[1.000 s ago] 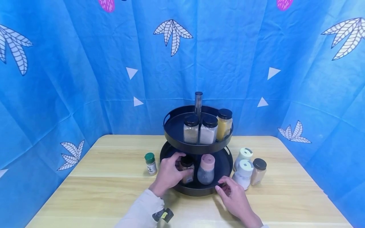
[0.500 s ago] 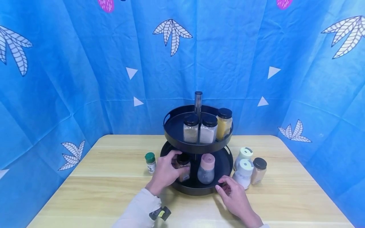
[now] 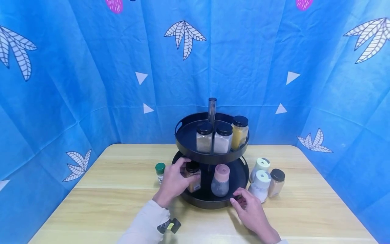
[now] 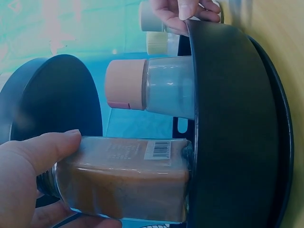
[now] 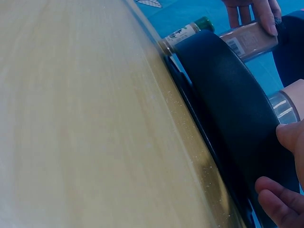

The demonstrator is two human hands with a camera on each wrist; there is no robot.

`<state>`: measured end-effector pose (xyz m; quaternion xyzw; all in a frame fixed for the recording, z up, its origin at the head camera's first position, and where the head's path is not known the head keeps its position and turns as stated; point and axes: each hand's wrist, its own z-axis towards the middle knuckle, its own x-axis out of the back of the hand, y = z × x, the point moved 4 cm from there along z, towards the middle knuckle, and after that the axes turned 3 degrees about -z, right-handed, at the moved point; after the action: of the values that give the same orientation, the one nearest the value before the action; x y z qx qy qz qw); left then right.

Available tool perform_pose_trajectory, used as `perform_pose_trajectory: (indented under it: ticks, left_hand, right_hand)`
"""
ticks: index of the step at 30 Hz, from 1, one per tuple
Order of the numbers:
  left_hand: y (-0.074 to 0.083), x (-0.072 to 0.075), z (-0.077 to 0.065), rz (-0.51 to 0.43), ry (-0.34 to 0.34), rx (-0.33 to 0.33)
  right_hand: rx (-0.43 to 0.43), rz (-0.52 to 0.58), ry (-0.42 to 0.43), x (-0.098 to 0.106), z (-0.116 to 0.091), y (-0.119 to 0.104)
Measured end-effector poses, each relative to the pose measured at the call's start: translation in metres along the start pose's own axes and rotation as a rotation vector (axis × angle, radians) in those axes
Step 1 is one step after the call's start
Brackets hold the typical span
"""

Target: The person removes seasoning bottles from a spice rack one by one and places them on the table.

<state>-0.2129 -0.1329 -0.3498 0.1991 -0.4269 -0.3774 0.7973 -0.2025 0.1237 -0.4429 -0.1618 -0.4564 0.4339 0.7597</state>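
Observation:
My left hand (image 3: 172, 181) grips a square spice jar (image 4: 123, 180) with a black lid and brown powder, thumb on one side and fingers on the other. That jar stands within the lower tray (image 3: 210, 204) of a black two-tier rack, at its left front, its base low behind the rim. Beside it on the same tray is a rounded shaker (image 3: 220, 184) with a pink cap. At the tray's right front, my right hand (image 3: 251, 211) pinches the rim, its thumb (image 5: 289, 135) over the edge and fingers outside.
Several black-lidded jars (image 3: 223, 140) stand on the upper tray (image 3: 190, 149). Right of the rack are two pale-capped shakers (image 3: 259, 191) and a black-lidded jar (image 3: 276, 183). A green-capped bottle (image 3: 159, 169) at left is partly behind my left hand. A blue curtain (image 3: 243, 67) surrounds the wooden table.
My left hand has moved left with the brown-powder jar, widening the gap to the pink-capped shaker and covering part of the green-capped bottle. My right hand has stayed at the rim.

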Motion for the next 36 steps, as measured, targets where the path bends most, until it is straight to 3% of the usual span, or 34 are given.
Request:
perform_pose_trajectory:
  ticks: [16, 27, 36]
  left_hand:
    - [-0.001, 0.013, 0.000, 0.030, 0.029, -0.014]
    - [-0.005, 0.017, -0.001, 0.035, 0.021, 0.051]
    - [-0.006, 0.027, -0.002, 0.037, 0.040, 0.056]
  right_hand:
    - [-0.008, -0.005, -0.008, 0.000, 0.000, -0.003]
    - [0.018, -0.013, 0.010, 0.002, -0.001, -0.005]
    - [0.008, -0.011, 0.002, 0.002, -0.002, -0.007]
